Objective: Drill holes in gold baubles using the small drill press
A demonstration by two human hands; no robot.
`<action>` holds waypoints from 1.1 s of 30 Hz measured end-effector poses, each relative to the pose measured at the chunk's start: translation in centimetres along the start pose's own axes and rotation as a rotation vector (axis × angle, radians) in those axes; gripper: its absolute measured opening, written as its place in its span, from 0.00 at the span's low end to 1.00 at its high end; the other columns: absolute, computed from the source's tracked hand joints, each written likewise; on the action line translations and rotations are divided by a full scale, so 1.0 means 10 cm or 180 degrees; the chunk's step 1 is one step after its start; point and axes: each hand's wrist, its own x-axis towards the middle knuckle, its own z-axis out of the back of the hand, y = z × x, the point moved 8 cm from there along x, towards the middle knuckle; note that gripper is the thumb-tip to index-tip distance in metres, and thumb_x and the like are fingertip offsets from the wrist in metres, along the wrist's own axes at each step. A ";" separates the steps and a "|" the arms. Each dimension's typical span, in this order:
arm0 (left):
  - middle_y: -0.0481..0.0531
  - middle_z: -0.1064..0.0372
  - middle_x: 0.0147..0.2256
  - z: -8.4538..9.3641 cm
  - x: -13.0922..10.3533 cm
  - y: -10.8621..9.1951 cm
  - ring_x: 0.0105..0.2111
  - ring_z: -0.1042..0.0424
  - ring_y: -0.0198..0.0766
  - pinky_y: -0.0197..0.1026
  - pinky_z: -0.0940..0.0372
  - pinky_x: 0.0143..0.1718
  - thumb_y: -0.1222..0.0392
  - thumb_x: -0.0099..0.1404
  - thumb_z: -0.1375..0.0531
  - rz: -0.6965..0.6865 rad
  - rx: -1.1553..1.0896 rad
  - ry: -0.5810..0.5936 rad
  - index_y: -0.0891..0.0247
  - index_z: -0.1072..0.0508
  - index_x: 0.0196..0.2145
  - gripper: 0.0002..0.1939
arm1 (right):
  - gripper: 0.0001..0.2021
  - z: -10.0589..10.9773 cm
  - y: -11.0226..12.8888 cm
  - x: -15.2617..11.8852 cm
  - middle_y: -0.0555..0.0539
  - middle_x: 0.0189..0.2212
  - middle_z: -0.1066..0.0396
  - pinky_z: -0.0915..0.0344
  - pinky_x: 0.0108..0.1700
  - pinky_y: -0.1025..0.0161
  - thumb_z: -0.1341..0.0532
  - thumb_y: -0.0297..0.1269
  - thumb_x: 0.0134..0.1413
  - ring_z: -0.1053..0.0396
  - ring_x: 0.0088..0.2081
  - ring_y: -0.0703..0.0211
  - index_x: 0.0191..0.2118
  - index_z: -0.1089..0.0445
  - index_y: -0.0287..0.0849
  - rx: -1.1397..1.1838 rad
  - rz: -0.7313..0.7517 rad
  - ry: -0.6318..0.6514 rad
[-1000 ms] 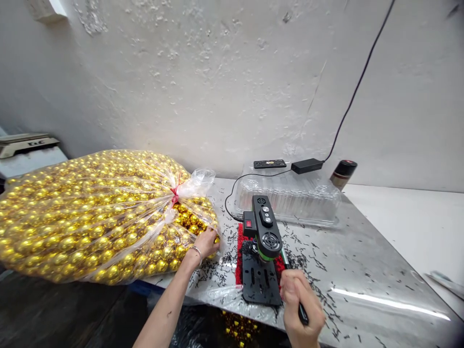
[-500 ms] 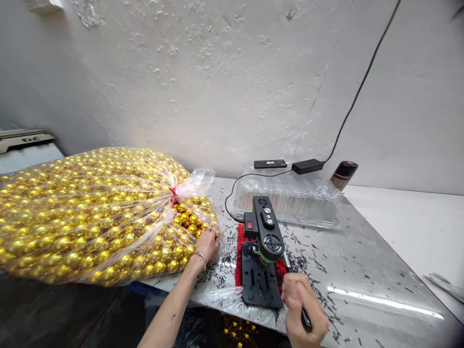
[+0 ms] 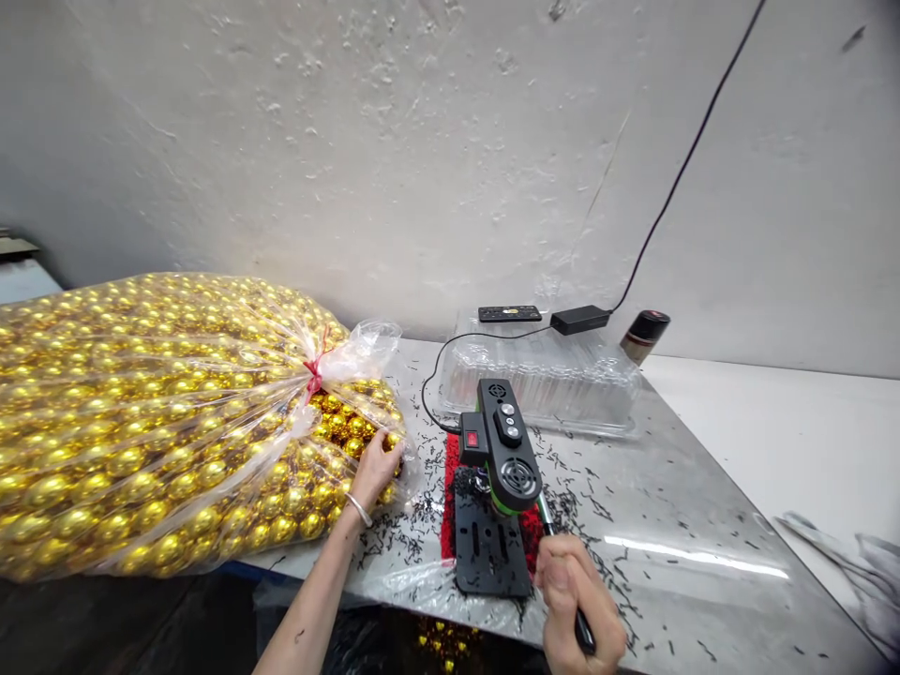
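A big clear plastic bag full of shiny gold balls lies on the left, tied with a red string. My left hand is at the bag's opening on its right side, fingers bent against the gold balls; whether a ball is between them is hidden. My right hand is wrapped round the black handle of a small black device with round vents. Beneath the device is a slotted black plate on a red mat.
Behind the device are clear plastic trays with a black adapter and a black flat box on top. A dark-capped can stands beside them. Small black bits litter the table. Gold balls show below the edge.
The view has shifted, so most things sit further left. My left hand has turned at the bag's opening, its fingers now closer to the gold balls. My right hand still holds the handle.
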 end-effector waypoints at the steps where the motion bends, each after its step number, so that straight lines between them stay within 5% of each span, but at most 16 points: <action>1: 0.58 0.26 0.45 0.00 0.00 0.00 0.46 0.27 0.48 0.47 0.36 0.51 0.55 0.60 0.44 -0.0003 0.0031 -0.0010 0.65 0.28 0.48 0.20 | 0.12 0.00 0.01 0.00 0.51 0.22 0.40 0.39 0.28 0.65 0.48 0.19 0.57 0.39 0.27 0.63 0.27 0.41 0.42 0.0005 0.0022 -0.0010; 6: 0.60 0.29 0.49 0.08 -0.02 -0.05 0.52 0.32 0.49 0.48 0.40 0.55 0.60 0.58 0.42 -0.0004 0.0355 -0.0284 0.65 0.27 0.49 0.21 | 0.13 0.01 0.00 -0.01 0.51 0.22 0.41 0.39 0.28 0.65 0.49 0.19 0.58 0.39 0.26 0.64 0.26 0.42 0.42 -0.0018 -0.0041 0.0032; 14: 0.59 0.26 0.48 -0.03 -0.04 -0.04 0.46 0.27 0.50 0.49 0.35 0.49 0.55 0.61 0.42 0.0169 0.0106 0.0086 0.63 0.28 0.52 0.22 | 0.12 0.01 -0.01 -0.01 0.50 0.23 0.40 0.40 0.28 0.65 0.49 0.21 0.59 0.39 0.26 0.64 0.26 0.42 0.42 -0.0066 -0.0099 0.0011; 25: 0.62 0.31 0.53 0.02 -0.04 -0.07 0.54 0.32 0.49 0.48 0.42 0.57 0.59 0.59 0.42 0.0091 0.0184 -0.0133 0.65 0.27 0.50 0.21 | 0.13 0.02 -0.03 -0.03 0.50 0.23 0.40 0.40 0.28 0.65 0.49 0.22 0.59 0.39 0.26 0.64 0.25 0.42 0.42 -0.0110 -0.0181 0.0020; 29: 0.57 0.26 0.42 0.04 -0.06 -0.04 0.43 0.28 0.46 0.47 0.37 0.49 0.55 0.58 0.40 0.0221 -0.0385 -0.0177 0.67 0.27 0.49 0.23 | 0.13 0.01 -0.04 -0.04 0.50 0.23 0.40 0.39 0.27 0.65 0.49 0.22 0.59 0.38 0.26 0.64 0.25 0.41 0.42 -0.0092 -0.0202 0.0022; 33: 0.45 0.32 0.25 0.09 -0.16 -0.08 0.25 0.33 0.35 0.38 0.36 0.30 0.50 0.52 0.35 0.0442 -0.1707 -0.0195 0.67 0.26 0.42 0.23 | 0.13 0.02 -0.05 -0.05 0.50 0.23 0.40 0.39 0.27 0.65 0.48 0.22 0.59 0.38 0.26 0.63 0.25 0.41 0.42 -0.0066 -0.0206 0.0005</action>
